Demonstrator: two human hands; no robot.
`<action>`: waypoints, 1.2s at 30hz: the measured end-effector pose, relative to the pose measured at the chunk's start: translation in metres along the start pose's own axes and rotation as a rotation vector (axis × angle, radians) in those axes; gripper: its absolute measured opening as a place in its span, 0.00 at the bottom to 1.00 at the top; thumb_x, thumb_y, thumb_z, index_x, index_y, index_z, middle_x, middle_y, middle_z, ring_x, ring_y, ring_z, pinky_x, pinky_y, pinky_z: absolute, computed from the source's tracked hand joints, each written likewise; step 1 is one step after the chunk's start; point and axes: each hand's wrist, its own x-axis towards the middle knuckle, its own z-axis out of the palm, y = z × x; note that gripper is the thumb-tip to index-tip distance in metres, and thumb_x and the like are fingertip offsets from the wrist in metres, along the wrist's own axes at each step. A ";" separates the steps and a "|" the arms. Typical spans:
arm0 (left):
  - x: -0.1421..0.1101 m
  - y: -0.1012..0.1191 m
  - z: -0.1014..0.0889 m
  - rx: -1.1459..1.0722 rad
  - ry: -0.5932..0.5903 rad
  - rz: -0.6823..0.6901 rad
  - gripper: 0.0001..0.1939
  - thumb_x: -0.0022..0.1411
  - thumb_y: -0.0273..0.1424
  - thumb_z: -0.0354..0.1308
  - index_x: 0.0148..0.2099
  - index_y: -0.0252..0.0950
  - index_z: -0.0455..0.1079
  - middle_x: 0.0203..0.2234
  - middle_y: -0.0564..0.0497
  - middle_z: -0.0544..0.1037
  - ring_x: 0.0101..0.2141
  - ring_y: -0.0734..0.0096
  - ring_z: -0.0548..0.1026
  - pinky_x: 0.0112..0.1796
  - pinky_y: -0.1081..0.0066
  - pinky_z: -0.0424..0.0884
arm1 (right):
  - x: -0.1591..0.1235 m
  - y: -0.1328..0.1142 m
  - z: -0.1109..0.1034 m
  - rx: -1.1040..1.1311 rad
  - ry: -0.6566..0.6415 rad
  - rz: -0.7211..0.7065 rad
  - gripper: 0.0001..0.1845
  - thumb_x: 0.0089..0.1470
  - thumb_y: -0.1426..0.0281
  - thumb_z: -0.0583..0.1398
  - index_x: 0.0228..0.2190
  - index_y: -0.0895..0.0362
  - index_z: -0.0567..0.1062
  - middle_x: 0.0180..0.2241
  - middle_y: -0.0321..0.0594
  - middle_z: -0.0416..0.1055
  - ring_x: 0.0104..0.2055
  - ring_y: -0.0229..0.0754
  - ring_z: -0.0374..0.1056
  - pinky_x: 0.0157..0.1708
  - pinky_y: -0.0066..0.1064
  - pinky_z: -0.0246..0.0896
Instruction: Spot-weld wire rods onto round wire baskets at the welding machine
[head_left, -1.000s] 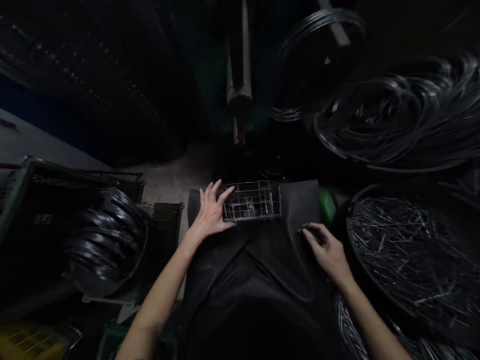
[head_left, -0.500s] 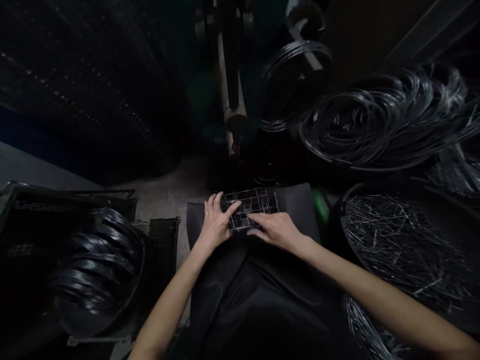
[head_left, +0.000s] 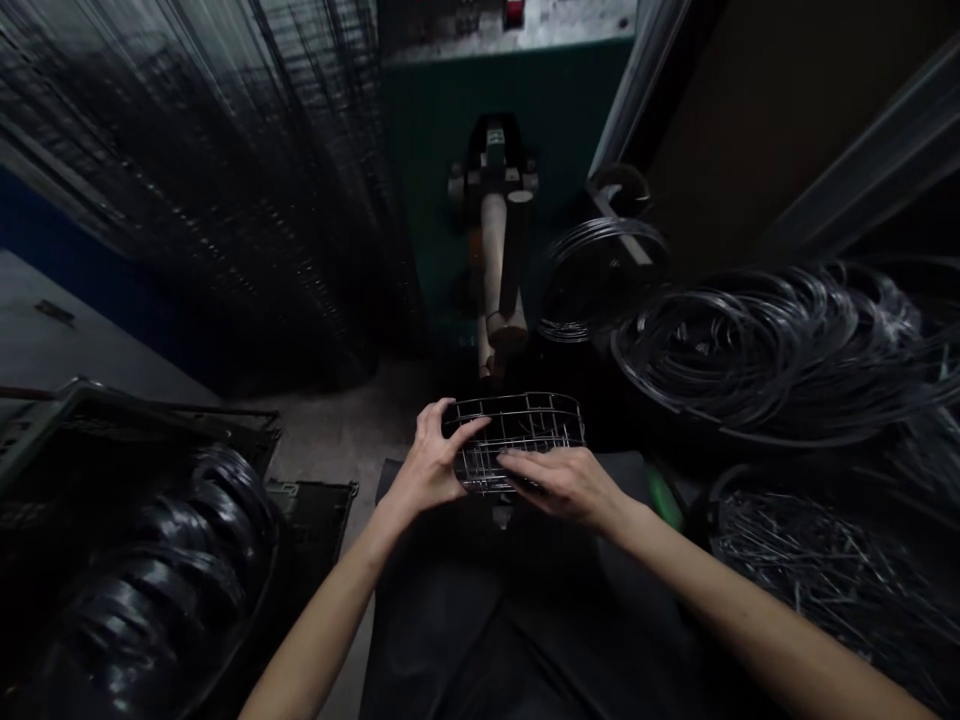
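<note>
A small wire basket (head_left: 517,420) with rounded ends is held above my lap, over a dark apron (head_left: 480,580). My left hand (head_left: 433,455) grips its left end, thumb over the near side and fingers around the outside. My right hand (head_left: 566,485) is closed on the basket's near side, its fingertips at the wires; the thumb is partly hidden. Just beyond the basket, two bar-like electrodes (head_left: 506,325) of a machine point toward me.
A basin of loose wire pieces (head_left: 825,560) stands at right, with wire ring coils (head_left: 772,350) behind it. More rings hang on a holder (head_left: 600,235). At left, shiny wire bundles (head_left: 180,570) lie by a dark crate (head_left: 75,440). Stacked wire mesh (head_left: 247,150) fills the upper left.
Both hands have lifted the basket off my lap and tilted it, so its far side stands higher. The view has tipped up, showing more of the machine.
</note>
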 end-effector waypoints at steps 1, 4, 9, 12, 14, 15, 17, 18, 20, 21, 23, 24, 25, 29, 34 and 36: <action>0.001 -0.001 0.002 -0.008 0.008 -0.003 0.42 0.46 0.35 0.68 0.62 0.44 0.58 0.58 0.39 0.45 0.58 0.39 0.51 0.54 0.44 0.61 | 0.001 0.002 0.000 -0.006 0.000 -0.002 0.15 0.60 0.69 0.56 0.48 0.52 0.75 0.45 0.40 0.75 0.33 0.40 0.75 0.29 0.28 0.67; 0.005 -0.005 0.007 -0.031 0.027 -0.013 0.43 0.45 0.37 0.69 0.62 0.44 0.58 0.58 0.39 0.45 0.58 0.39 0.51 0.53 0.44 0.62 | 0.004 0.006 -0.003 -0.008 -0.007 -0.007 0.15 0.60 0.70 0.56 0.47 0.52 0.75 0.45 0.40 0.75 0.32 0.40 0.75 0.29 0.28 0.67; 0.012 -0.009 0.010 -0.053 0.057 0.006 0.42 0.45 0.37 0.69 0.62 0.42 0.59 0.58 0.38 0.47 0.58 0.39 0.52 0.53 0.44 0.62 | 0.009 0.013 -0.008 0.004 0.024 -0.023 0.13 0.60 0.70 0.55 0.46 0.55 0.75 0.45 0.41 0.76 0.32 0.40 0.75 0.29 0.28 0.68; 0.019 -0.012 0.008 -0.042 0.071 0.022 0.42 0.45 0.36 0.69 0.62 0.42 0.59 0.57 0.38 0.48 0.58 0.39 0.53 0.53 0.45 0.62 | 0.012 0.019 -0.006 -0.005 0.046 -0.035 0.13 0.61 0.69 0.55 0.45 0.56 0.75 0.44 0.41 0.76 0.33 0.40 0.75 0.29 0.28 0.68; 0.023 -0.014 0.007 -0.038 0.067 0.023 0.43 0.44 0.36 0.69 0.62 0.43 0.59 0.57 0.38 0.48 0.58 0.39 0.52 0.52 0.45 0.63 | 0.014 0.022 -0.004 -0.024 0.063 -0.044 0.13 0.61 0.69 0.56 0.45 0.55 0.75 0.45 0.41 0.76 0.33 0.40 0.75 0.29 0.27 0.67; 0.025 -0.015 0.006 -0.038 0.063 0.021 0.43 0.44 0.36 0.69 0.62 0.43 0.58 0.57 0.39 0.48 0.58 0.39 0.52 0.52 0.45 0.63 | 0.016 0.024 -0.003 -0.036 0.075 -0.048 0.13 0.61 0.69 0.56 0.45 0.55 0.75 0.45 0.41 0.76 0.32 0.39 0.75 0.29 0.27 0.67; 0.027 -0.017 0.004 -0.041 0.054 0.010 0.44 0.44 0.36 0.69 0.63 0.44 0.58 0.57 0.39 0.47 0.58 0.39 0.51 0.52 0.45 0.62 | 0.019 0.027 -0.002 -0.057 0.093 -0.058 0.13 0.60 0.69 0.56 0.45 0.55 0.75 0.45 0.40 0.76 0.31 0.38 0.75 0.28 0.26 0.66; 0.029 -0.018 0.004 -0.045 0.051 0.004 0.44 0.44 0.36 0.69 0.63 0.44 0.57 0.57 0.40 0.47 0.58 0.39 0.51 0.53 0.45 0.62 | 0.020 0.027 -0.002 -0.065 0.100 -0.062 0.13 0.61 0.69 0.56 0.45 0.55 0.75 0.44 0.40 0.76 0.30 0.38 0.75 0.28 0.26 0.66; 0.031 -0.019 0.002 -0.051 0.044 -0.003 0.44 0.44 0.36 0.69 0.63 0.45 0.57 0.57 0.40 0.46 0.58 0.40 0.51 0.53 0.45 0.62 | 0.023 0.029 -0.002 -0.077 0.102 -0.063 0.12 0.61 0.69 0.56 0.44 0.55 0.75 0.44 0.39 0.76 0.30 0.37 0.74 0.27 0.25 0.65; 0.032 -0.020 0.002 -0.054 0.041 -0.003 0.44 0.44 0.35 0.69 0.63 0.44 0.57 0.57 0.40 0.46 0.58 0.40 0.51 0.53 0.45 0.62 | 0.025 0.029 -0.003 -0.080 0.106 -0.065 0.12 0.61 0.69 0.56 0.44 0.55 0.76 0.43 0.38 0.76 0.30 0.37 0.74 0.27 0.25 0.65; 0.035 -0.022 0.001 -0.055 0.035 0.001 0.44 0.44 0.35 0.69 0.63 0.44 0.57 0.57 0.40 0.46 0.58 0.40 0.50 0.54 0.46 0.61 | 0.028 0.031 -0.003 -0.076 0.118 -0.067 0.12 0.61 0.68 0.55 0.43 0.55 0.76 0.43 0.38 0.77 0.30 0.37 0.75 0.27 0.25 0.65; 0.036 -0.023 0.001 -0.055 0.031 0.001 0.44 0.44 0.35 0.69 0.63 0.43 0.57 0.57 0.40 0.46 0.58 0.40 0.50 0.54 0.46 0.61 | 0.029 0.032 -0.002 -0.072 0.125 -0.068 0.12 0.61 0.68 0.56 0.43 0.55 0.76 0.42 0.38 0.77 0.30 0.37 0.75 0.26 0.25 0.65; 0.038 -0.024 0.000 -0.055 0.029 0.000 0.43 0.45 0.35 0.69 0.63 0.43 0.58 0.57 0.40 0.46 0.58 0.41 0.50 0.54 0.46 0.61 | 0.030 0.033 -0.002 -0.067 0.131 -0.067 0.12 0.61 0.68 0.56 0.43 0.55 0.76 0.42 0.38 0.77 0.30 0.37 0.75 0.26 0.25 0.65; 0.042 -0.029 -0.001 -0.067 0.021 -0.008 0.44 0.44 0.37 0.69 0.63 0.44 0.57 0.57 0.41 0.47 0.58 0.41 0.51 0.54 0.46 0.61 | 0.034 0.038 -0.001 -0.047 0.114 -0.043 0.12 0.61 0.67 0.56 0.44 0.55 0.76 0.43 0.37 0.77 0.31 0.37 0.75 0.27 0.25 0.66; 0.044 -0.031 -0.004 -0.083 -0.010 0.007 0.48 0.38 0.36 0.71 0.62 0.42 0.58 0.56 0.41 0.49 0.57 0.41 0.53 0.56 0.45 0.58 | 0.036 0.036 -0.007 -0.035 0.044 0.003 0.13 0.61 0.66 0.56 0.44 0.53 0.76 0.43 0.37 0.77 0.38 0.39 0.74 0.33 0.25 0.66; 0.045 -0.031 -0.006 -0.085 -0.021 -0.008 0.48 0.38 0.35 0.71 0.62 0.43 0.58 0.56 0.41 0.49 0.57 0.40 0.53 0.56 0.45 0.58 | 0.035 0.035 -0.010 -0.035 0.011 0.018 0.13 0.61 0.67 0.56 0.45 0.52 0.76 0.44 0.37 0.76 0.39 0.38 0.74 0.33 0.25 0.66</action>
